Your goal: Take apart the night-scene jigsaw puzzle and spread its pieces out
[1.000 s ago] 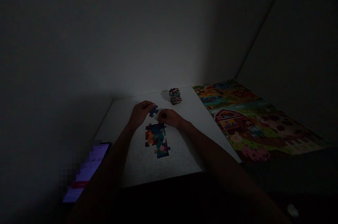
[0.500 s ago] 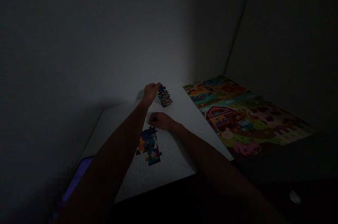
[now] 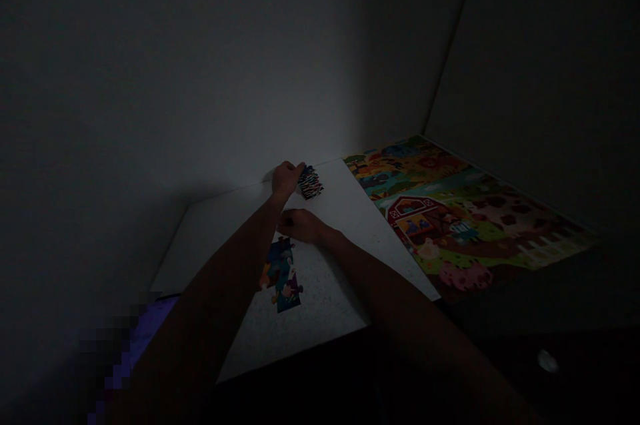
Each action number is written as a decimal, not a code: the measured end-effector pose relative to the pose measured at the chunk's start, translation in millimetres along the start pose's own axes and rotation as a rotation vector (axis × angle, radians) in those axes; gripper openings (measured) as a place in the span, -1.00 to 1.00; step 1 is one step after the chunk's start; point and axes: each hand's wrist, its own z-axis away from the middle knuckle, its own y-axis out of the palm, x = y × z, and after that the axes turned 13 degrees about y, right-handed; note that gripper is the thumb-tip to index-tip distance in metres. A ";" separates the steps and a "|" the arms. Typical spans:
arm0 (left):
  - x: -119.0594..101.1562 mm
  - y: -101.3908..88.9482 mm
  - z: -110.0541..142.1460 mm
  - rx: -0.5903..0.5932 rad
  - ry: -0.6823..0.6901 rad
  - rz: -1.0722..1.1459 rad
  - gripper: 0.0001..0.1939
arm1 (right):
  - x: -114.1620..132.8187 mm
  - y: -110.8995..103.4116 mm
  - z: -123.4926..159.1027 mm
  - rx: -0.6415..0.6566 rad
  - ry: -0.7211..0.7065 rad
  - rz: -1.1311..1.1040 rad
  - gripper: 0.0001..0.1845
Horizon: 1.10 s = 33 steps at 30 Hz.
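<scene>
The scene is very dark. My left hand reaches to the far edge of the white table and its fingers close on the stack of loose puzzle pieces. My right hand rests curled on the table just above a small joined patch of puzzle pieces. Whether the right hand holds a piece is hidden. My left forearm crosses over part of the patch.
A large colourful farm picture with a red barn lies to the right of the table. A lit phone screen glows at the lower left. Bare walls meet in a corner behind the table.
My left hand left the spot above the joined patch and reached to the stack at the far edge. The small blue piece it held is no longer seen. The right hand stayed.
</scene>
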 end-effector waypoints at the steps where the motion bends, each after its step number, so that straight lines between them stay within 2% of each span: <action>1: 1.4 -0.3 0.4 0.006 -0.006 -0.010 -0.64 | -0.8 0.7 -0.6 0.004 0.003 -0.007 -0.93; 4: 9.3 -9.0 6.8 0.004 -0.007 -0.029 -0.64 | -3.3 3.4 -2.8 0.003 0.021 -0.003 -0.94; 7: 24.9 -31.5 29.8 -0.003 0.016 -0.047 -0.67 | -4.6 5.0 -3.2 0.006 0.021 0.005 -0.93; 14: 68.8 -103.1 140.7 0.090 0.131 -0.092 -0.75 | 2.4 -3.7 4.9 0.094 0.014 0.044 -0.90; 16: 74.1 -112.7 165.8 0.141 0.200 -0.094 -0.76 | 7.4 -5.5 14.0 0.062 0.000 0.133 -0.70; 18: 75.3 -115.0 181.0 0.178 0.266 -0.100 -0.76 | 12.3 -3.7 31.4 0.029 -0.039 0.221 -0.49; 21: 73.1 -110.9 189.0 0.215 0.331 -0.120 -0.75 | 15.8 5.6 71.8 0.020 -0.158 0.237 -0.34; 24: 71.9 -107.7 190.6 0.262 0.368 -0.137 -0.74 | 14.5 16.1 112.1 -0.004 -0.208 0.258 -0.25; 27: 73.5 -108.2 192.8 0.306 0.396 -0.147 -0.72 | 12.5 22.4 131.8 -0.020 -0.218 0.310 -0.31; 30: 74.9 -109.5 194.7 0.331 0.405 -0.161 -0.70 | 11.6 24.7 131.6 -0.064 -0.229 0.372 -0.42; 33: 74.5 -109.9 195.0 0.343 0.413 -0.173 -0.70 | 12.6 25.0 128.4 -0.096 -0.258 0.461 -0.45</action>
